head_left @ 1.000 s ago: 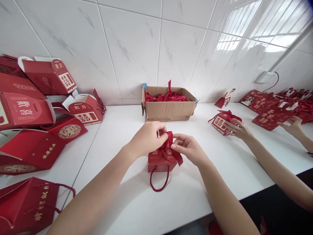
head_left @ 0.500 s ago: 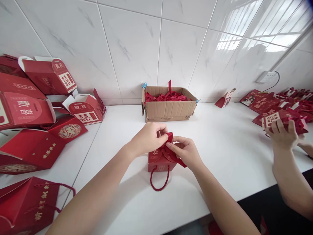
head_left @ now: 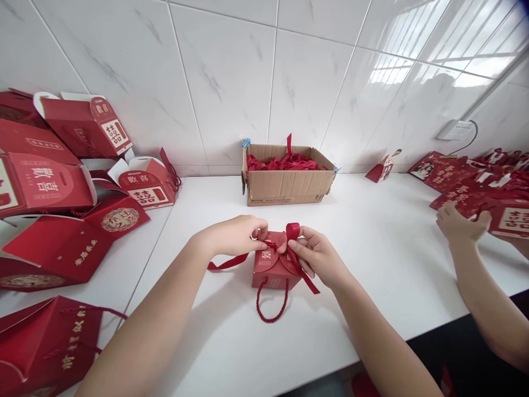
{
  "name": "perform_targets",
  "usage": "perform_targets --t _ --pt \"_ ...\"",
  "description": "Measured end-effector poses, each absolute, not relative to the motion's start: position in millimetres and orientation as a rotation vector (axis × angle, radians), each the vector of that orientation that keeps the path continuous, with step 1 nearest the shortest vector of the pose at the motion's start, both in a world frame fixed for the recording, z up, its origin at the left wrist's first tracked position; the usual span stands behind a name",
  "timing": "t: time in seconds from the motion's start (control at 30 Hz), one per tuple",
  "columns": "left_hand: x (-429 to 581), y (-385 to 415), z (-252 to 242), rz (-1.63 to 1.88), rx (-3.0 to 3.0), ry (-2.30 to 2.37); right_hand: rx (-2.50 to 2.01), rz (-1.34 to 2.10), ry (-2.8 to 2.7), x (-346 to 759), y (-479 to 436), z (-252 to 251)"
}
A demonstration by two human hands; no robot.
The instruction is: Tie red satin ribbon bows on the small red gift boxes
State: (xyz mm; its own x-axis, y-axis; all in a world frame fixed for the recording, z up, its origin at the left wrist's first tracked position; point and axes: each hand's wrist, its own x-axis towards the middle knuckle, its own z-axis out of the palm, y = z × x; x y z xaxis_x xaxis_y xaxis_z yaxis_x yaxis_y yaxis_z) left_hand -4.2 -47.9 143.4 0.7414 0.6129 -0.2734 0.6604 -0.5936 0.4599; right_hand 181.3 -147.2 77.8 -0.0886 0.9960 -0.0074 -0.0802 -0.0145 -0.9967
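Note:
A small red gift box (head_left: 275,273) stands on the white table in front of me, its cord handle lying toward me. Across its top runs a red ribbon (head_left: 293,230), standing up in a loop near the right side, with one tail over the front right and another out to the left. My right hand (head_left: 321,255) pinches the ribbon by the loop between thumb and fingers. My left hand (head_left: 236,234) is closed on the ribbon at the box's left top edge; its fingertips partly hide the spot.
Behind the gift box stands a cardboard carton (head_left: 289,187) full of red ribbons. Red boxes (head_left: 53,182) are piled at the left. A small red box (head_left: 382,166) stands by the wall. At right, a co-worker's hand (head_left: 463,220) is beside more red boxes.
My hands have moved apart, the left one leftward. A ribbon loop now stands up by my right hand, and a tail shows at left. The co-worker's box has shifted right.

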Motion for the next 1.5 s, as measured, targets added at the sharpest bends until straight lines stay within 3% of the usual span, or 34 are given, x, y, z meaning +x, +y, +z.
perform_targets --t 0.57,0.9,1.13,1.27,1.4,1.5 --pt "-3 -62 154 -0.132 2.426 0.979 -1.383 1.148 -1.245 175 -154 87" --pt "14 -90 159 0.282 2.581 0.453 -1.552 0.964 -1.463 167 -165 93" --pt "25 -75 140 0.451 2.496 0.459 -1.37 1.208 -1.58 178 -166 95" --pt "28 -74 138 0.521 2.516 0.443 -1.43 1.145 -1.522 177 -164 93" --pt "28 -73 140 0.762 2.543 0.684 -1.497 1.009 -1.396 173 -161 90" --pt "23 -69 140 0.653 2.358 0.968 -1.501 0.955 -1.342 171 -159 89"
